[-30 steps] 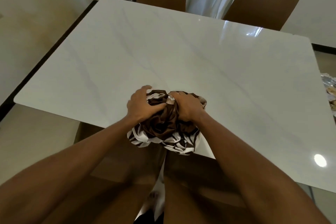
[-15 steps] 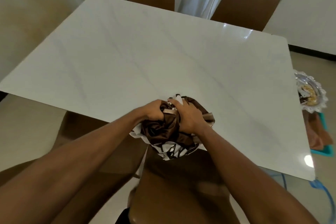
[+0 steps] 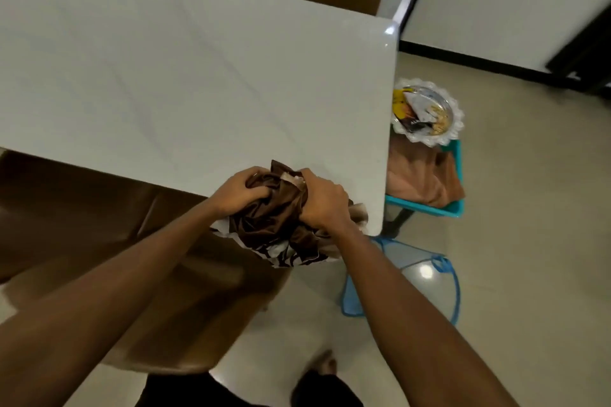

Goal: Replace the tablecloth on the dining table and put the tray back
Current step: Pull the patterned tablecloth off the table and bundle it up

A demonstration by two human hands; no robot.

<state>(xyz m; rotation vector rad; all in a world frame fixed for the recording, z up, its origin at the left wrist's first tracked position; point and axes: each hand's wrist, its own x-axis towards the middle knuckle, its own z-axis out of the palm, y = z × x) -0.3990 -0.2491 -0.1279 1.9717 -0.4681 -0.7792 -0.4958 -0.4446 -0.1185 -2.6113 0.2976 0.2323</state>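
**Now the bundle sits at the near corner, and the basket is off to our right**

Right now we hold the brown and white tablecloth (image 3: 281, 225) all scrunched up in a ball. Our left hand (image 3: 239, 190) is clenched on the left side of it. Our right hand (image 3: 322, 201) is clenched on the top and right side. Both sets of fingers dig into the cloth, so we grip it tight.

The ball rests at the near edge of the white table (image 3: 198, 76), close to its near right corner. Part of it hangs off the edge, over a brown chair (image 3: 165, 307).

The table top is bare. We think this bundle is the cloth that has come off, though we cannot be sure.

What matters next is which way to go. A blue basket (image 3: 453, 208) stands on the floor, just past the right end of the table. A pinkish-brown cloth (image 3: 420, 175) lies in it, and the silver tray (image 3: 426, 112) rests on top. All of this is to the right of our hands and a bit farther away. Our right hand is the nearer one.

So we judge the bundle should swing right, round the table corner. The scrunched ball has no long side, so it can go as it is.
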